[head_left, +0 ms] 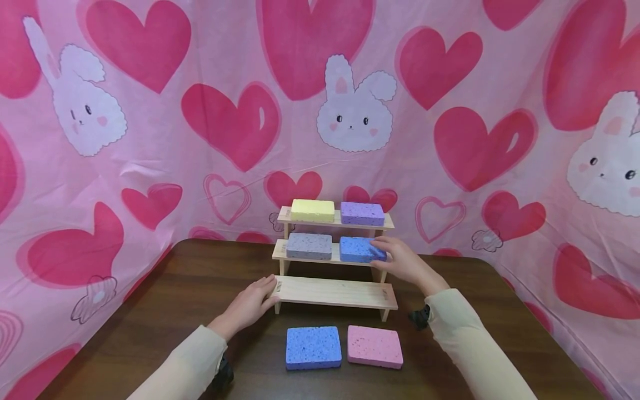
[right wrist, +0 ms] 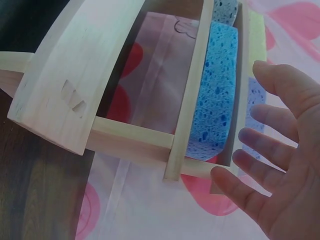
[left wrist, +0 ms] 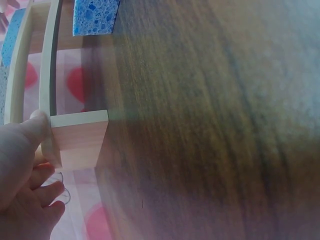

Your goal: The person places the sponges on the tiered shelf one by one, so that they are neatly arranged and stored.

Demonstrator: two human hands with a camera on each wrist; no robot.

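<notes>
Pink cloth (head_left: 225, 61) printed with dark pink hearts and white rabbit faces is hanging behind a brown wood-grain tabletop (head_left: 200, 300). On the tabletop a wooden rack (head_left: 335, 291) of three stepped tiers is standing upright. Its top tier is carrying a yellow sponge (head_left: 313, 212) at left and a purple sponge (head_left: 362, 215) at right; its middle tier is carrying a grey sponge (head_left: 309, 246) at left and a blue sponge (head_left: 356, 249) at right. Just in front of the rack, a second blue sponge (head_left: 313, 348) and a pink sponge (head_left: 375, 346) are lying flat side by side. Six sponges are showing: two blue, and one each of yellow, purple, grey and pink. Both forearms are extending forward in pale sleeves (head_left: 465, 328), the hands standing well apart. The left hand (head_left: 250, 305) is gripping the left end of the lowest tier, its thumb resting at the front edge. The right hand (head_left: 404, 263) is hovering at the right end of the middle tier's blue sponge, its fingers spreading apart; whether the fingertips are touching it cannot be told.
</notes>
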